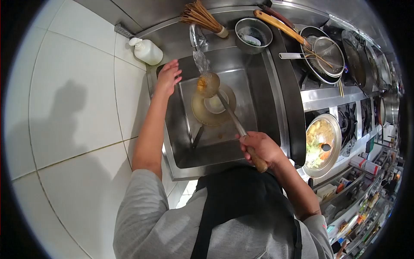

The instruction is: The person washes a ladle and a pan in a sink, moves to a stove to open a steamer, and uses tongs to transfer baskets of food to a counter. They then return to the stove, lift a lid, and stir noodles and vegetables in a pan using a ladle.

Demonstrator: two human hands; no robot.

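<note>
My right hand (262, 149) is wrapped round the wooden grip of a long-handled metal ladle (232, 113). The ladle's bowl is under running water (201, 60) from the faucet (198, 36), and something orange-brown shows in it. Below the bowl, a round pan (199, 113) with a dark handle (198, 137) lies in the metal sink (264, 101); the ladle hides part of it. My left hand (170, 77) is held over the sink's left edge with its fingers apart, holding nothing, to the left of the water stream.
A white pump bottle (148, 52) stands at the back left. Behind the sink are a bamboo brush (204, 19) and a metal pot (253, 45). On the stove at right sit a wok with a strainer (328, 52) and a lidded pan of food (321, 146). A tiled wall (73, 99) bounds the left.
</note>
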